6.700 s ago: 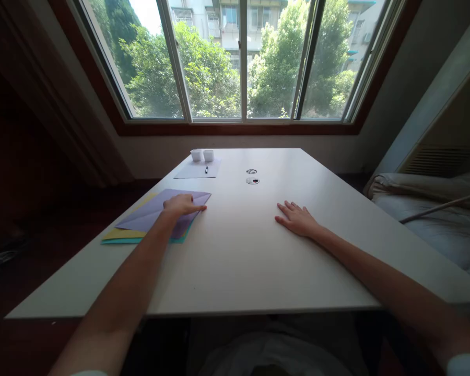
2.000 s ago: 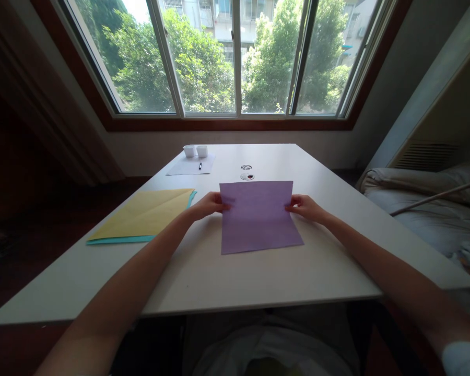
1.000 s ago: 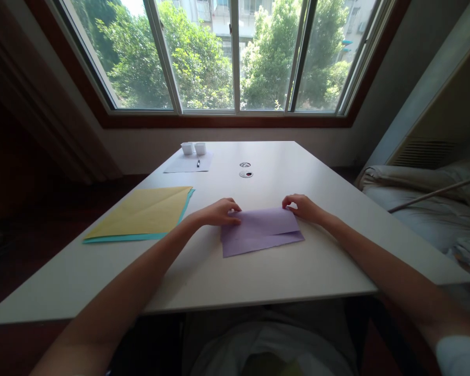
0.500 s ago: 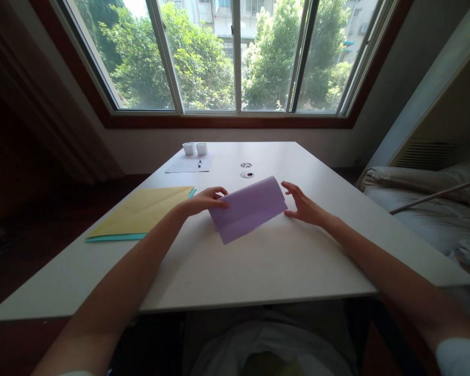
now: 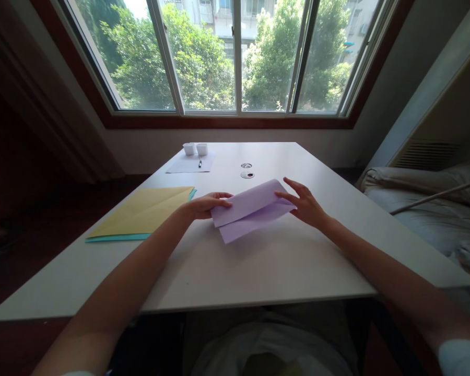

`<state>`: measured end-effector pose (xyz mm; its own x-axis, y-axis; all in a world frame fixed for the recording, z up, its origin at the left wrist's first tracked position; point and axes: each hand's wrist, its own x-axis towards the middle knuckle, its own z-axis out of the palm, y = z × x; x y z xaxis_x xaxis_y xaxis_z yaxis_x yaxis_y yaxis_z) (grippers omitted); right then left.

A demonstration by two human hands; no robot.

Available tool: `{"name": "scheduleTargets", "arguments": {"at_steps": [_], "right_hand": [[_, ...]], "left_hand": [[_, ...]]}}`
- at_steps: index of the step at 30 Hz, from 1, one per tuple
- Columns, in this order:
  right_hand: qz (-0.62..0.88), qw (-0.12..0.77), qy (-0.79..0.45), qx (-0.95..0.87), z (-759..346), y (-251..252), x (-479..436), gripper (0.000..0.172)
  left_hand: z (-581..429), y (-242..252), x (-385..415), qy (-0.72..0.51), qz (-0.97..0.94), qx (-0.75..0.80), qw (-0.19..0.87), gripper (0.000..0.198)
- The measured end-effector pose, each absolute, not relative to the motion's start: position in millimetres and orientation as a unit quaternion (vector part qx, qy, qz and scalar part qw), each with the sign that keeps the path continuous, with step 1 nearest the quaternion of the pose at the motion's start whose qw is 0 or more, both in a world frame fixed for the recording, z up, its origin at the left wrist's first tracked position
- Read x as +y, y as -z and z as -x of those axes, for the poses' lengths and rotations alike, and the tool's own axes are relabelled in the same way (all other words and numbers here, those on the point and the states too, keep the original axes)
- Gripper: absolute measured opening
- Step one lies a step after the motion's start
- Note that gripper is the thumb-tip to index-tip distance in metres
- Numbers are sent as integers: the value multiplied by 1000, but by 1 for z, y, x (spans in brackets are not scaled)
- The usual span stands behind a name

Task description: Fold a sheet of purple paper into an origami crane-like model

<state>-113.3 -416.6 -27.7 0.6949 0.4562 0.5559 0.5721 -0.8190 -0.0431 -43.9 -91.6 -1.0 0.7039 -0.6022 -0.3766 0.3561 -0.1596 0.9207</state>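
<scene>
A folded sheet of purple paper [image 5: 248, 206] is held a little above the white table, its two layers spread apart along the near side. My left hand [image 5: 209, 205] pinches its left end, thumb on top and fingers behind. At the right end, my right hand [image 5: 305, 203] has one finger over the upper layer and grips the edge near the corner. Its index finger points up, away from the sheet. Part of that grip is hidden by the paper.
Yellow paper [image 5: 141, 209] over turquoise paper [image 5: 117, 237] lies to the left on the white table [image 5: 258, 277]. Farther back, two small white containers [image 5: 196, 149] and a pen [image 5: 199, 164] rest on a white sheet [image 5: 180, 166]. Round fittings [image 5: 247, 175] sit in the tabletop.
My right hand has moved left from beside the paper onto its right end. The paper has tilted, and a gap between its layers now shows.
</scene>
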Motion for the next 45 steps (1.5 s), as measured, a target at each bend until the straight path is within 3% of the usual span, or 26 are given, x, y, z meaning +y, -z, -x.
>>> {"name": "scheduleTargets", "arguments": {"at_steps": [3, 9, 12, 15, 18, 27, 39, 45], "right_hand": [[902, 131, 283, -297, 116, 22, -417, 29], [878, 277, 278, -275, 117, 19, -411, 18], [856, 395, 269, -199, 117, 17, -408, 20], [811, 520, 216, -160, 116, 15, -406, 27], [781, 584, 180, -128, 115, 15, -405, 32], [754, 626, 188, -65, 108, 20, -407, 36], [721, 664, 191, -61, 103, 25, -408, 32], [743, 647, 128, -114, 108, 24, -409, 69]], "left_hand": [[44, 2, -92, 386, -675, -93, 622, 48], [46, -3, -90, 343, -723, -181, 571, 46], [48, -9, -89, 329, -685, -232, 608, 48], [50, -15, -88, 354, -625, -245, 651, 65], [52, -16, -90, 346, -629, -234, 655, 79], [56, -5, -105, 211, -764, -244, 558, 47], [46, 3, -106, 174, -768, -249, 564, 35], [40, 7, -103, 138, -702, -267, 646, 51]]}}
